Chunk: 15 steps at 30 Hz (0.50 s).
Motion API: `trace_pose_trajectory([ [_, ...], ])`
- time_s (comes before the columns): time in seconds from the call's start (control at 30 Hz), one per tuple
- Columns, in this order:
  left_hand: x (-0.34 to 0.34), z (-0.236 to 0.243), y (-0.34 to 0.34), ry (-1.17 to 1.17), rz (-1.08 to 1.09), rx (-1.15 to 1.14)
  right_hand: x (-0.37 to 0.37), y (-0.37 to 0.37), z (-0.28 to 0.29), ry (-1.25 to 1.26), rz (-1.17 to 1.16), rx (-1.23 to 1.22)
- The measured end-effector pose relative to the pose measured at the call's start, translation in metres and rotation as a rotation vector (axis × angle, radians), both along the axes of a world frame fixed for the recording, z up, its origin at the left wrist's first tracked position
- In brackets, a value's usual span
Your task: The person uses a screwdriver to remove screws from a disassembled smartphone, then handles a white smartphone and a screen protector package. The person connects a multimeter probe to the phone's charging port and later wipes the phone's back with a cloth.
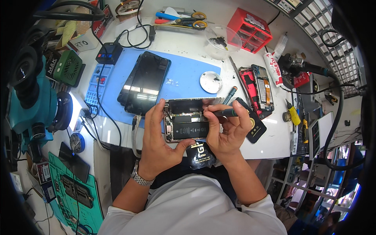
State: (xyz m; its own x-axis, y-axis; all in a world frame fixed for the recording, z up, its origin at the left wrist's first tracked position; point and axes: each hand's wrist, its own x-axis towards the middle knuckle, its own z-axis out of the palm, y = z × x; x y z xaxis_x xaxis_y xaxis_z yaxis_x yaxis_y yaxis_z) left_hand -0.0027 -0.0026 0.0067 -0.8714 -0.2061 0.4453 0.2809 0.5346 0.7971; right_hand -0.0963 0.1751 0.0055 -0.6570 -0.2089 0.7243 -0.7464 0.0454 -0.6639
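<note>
An opened smartphone [190, 131], its battery and inner parts bare, is held above the table's near edge. My left hand [159, 141] grips it by its left side, thumb along the lower edge. In my right hand [229, 135] is a dark screwdriver [225, 112], pinched between thumb and fingers. Its tip meets the upper right part of the phone, where the fingers hide it. A black sheet with gold lettering [200, 156] shows just below the phone. Behind my right hand lies a black phone-shaped piece [255, 128]. Another screwdriver [231, 94] rests beyond the phone.
A large dark phone [144, 78] and a round metal dish [210, 82] lie on the blue mat [184, 66]. To the right is a dismantled red phone [256, 92]. A plastic tub [222, 43] and red drawer box [249, 31] stand behind. A teal microscope [31, 105] occupies the left.
</note>
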Motion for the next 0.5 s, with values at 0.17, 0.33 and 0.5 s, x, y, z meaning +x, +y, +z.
trace_pose_trajectory([
  [0.17, 0.000, 0.001, 0.000, -0.005, -0.007, 0.015, 0.000, 0.000, -0.001, 0.019, 0.008, -0.004],
  [0.33, -0.003, 0.001, 0.001, 0.017, 0.005, -0.007, -0.003, 0.002, 0.011, 0.115, -0.070, 0.108],
  [0.5, 0.000, 0.002, 0.004, 0.007, 0.017, 0.027, -0.002, -0.002, 0.026, 0.171, -0.125, 0.144],
])
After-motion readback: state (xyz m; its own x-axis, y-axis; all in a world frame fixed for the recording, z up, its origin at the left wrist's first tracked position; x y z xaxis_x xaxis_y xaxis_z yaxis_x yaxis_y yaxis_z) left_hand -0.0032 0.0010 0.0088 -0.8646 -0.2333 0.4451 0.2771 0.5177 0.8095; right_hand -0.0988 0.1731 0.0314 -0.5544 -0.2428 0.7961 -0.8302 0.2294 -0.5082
